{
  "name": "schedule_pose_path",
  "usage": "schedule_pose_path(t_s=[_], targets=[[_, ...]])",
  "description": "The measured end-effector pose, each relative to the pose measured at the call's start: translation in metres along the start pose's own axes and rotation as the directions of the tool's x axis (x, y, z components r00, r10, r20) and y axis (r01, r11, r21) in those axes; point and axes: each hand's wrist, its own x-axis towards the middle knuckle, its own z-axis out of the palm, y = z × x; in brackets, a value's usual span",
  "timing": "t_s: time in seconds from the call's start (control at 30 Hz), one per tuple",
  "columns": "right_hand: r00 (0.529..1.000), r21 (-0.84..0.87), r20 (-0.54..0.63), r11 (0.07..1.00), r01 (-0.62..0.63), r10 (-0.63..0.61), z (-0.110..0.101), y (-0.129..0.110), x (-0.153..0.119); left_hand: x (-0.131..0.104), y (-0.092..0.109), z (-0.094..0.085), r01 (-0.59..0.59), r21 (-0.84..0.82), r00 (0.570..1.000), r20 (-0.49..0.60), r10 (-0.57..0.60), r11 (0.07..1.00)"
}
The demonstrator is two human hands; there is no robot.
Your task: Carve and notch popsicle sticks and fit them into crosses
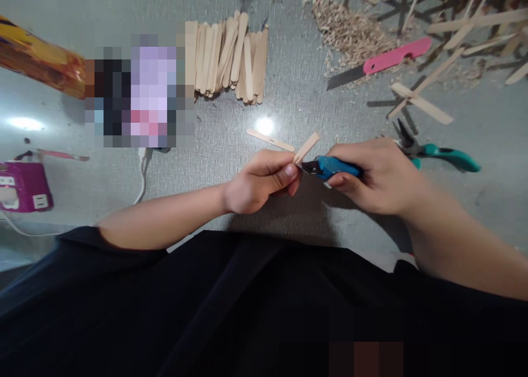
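Note:
My left hand (262, 180) is closed in a pinch on a short wooden craft stick (308, 146), which slants up and to the right from the fingertips. Wrapped round the blue handles of a pair of side cutters (336, 168), my right hand (377, 173) holds their dark jaws against the base of the stick, right by the left fingertips. Whether the jaws have closed on the wood is too small to tell. A second craft stick (268, 139) lies just beyond the left hand; its near end meets the fingers, and I cannot tell if they touch it.
Loose craft sticks (247, 63) lie in a row farther back. Wood shavings (350, 30) and a pink-handled saw (388, 58) are at the back right, near joined stick pieces (421, 99). Green-handled pliers (449, 154) lie beyond my right hand. At left are a blurred phone-like object (150, 91) and purple power strip (31, 184).

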Motion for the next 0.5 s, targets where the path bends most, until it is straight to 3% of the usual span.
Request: schedule_pose_path(t_s=[0.23,0.5], targets=[[0.996,-0.033,-0.082,0.999,-0.02,0.017,0.009,-0.005,-0.001,-0.003,-0.005,0.007,-0.007,0.029,0.997,-0.082,0.009,1.0],[0.957,-0.261,-0.281,0.965,-0.002,-0.074,0.02,-0.005,-0.004,0.0,-0.001,0.004,-0.05,0.166,0.988,-0.135,0.073,0.985]])
